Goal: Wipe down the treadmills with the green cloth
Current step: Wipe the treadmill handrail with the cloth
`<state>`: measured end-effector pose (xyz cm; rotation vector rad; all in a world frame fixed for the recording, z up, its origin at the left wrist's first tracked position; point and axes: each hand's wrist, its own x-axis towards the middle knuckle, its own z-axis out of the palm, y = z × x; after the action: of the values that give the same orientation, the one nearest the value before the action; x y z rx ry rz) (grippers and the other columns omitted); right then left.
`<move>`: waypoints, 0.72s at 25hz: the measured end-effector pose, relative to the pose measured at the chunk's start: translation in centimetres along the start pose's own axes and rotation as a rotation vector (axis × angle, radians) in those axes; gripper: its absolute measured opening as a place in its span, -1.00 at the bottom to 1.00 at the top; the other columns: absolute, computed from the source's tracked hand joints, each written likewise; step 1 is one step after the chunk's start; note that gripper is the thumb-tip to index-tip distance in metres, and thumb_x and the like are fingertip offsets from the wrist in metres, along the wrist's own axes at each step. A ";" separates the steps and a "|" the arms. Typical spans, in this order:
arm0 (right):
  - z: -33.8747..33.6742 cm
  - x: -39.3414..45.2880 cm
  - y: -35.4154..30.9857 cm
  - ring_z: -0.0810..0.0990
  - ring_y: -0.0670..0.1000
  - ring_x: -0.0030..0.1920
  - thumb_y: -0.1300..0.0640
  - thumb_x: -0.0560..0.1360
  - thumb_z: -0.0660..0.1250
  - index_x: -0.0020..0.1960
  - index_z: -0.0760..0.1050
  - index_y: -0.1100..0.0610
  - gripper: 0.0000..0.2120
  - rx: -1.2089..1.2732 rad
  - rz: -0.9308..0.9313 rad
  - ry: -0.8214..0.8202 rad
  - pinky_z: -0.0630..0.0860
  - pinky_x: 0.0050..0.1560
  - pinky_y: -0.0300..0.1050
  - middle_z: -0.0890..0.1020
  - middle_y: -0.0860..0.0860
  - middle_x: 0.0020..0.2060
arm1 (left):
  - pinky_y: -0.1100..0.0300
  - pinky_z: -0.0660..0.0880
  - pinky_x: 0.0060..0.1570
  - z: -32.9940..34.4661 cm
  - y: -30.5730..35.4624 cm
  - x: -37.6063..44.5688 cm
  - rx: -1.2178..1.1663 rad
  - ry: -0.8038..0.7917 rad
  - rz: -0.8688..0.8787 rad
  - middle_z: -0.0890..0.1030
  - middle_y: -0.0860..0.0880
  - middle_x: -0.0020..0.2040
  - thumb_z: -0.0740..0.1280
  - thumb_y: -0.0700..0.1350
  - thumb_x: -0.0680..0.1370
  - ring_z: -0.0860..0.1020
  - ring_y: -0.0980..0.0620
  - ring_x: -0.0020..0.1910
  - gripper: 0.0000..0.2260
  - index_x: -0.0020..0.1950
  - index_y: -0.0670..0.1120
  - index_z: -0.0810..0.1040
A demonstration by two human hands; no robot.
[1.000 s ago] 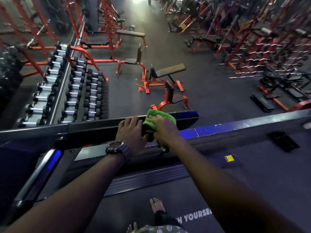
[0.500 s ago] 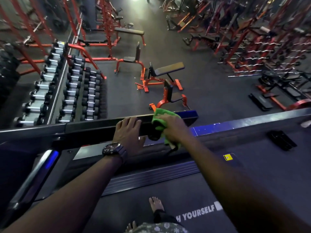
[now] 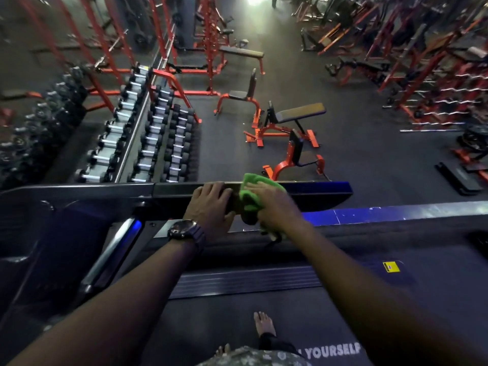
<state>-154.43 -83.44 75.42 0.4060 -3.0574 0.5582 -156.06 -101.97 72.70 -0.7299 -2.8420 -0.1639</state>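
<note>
I stand on a dark treadmill belt (image 3: 237,313) and face its black front bar (image 3: 317,191). My right hand (image 3: 274,204) presses the green cloth (image 3: 249,192) over the top and near face of that bar, fingers spread flat across the cloth. My left hand (image 3: 211,204), with a dark watch on the wrist, rests flat on the bar just left of the cloth and holds nothing. Part of the cloth hangs below my right palm and is hidden.
A silver handrail (image 3: 111,249) runs down at the left. Beyond the bar are dumbbell racks (image 3: 158,138), red benches (image 3: 287,128) and red racks (image 3: 435,88) on a dark gym floor. My bare feet (image 3: 264,324) are on the belt.
My right hand with the cloth slid right along the bar, then came back a little toward my left hand. The left hand stayed in place.
</note>
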 end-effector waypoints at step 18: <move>6.0 5.2 -10.0 0.20 0.17 0.50 0.25 0.36 0.38 0.50 0.23 0.18 -0.27 -0.146 0.086 -0.002 0.07 0.52 0.05 0.27 0.11 0.49 | -0.04 0.41 0.18 -2.5 -9.2 -5.8 0.089 -0.038 -0.253 0.54 -0.19 0.14 0.35 0.05 0.34 0.50 -0.21 0.11 -0.56 0.11 -0.18 0.53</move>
<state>-156.66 -95.85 73.53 0.2736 -3.1033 0.3330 -155.21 -113.09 73.28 -0.3580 -2.9470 -0.0611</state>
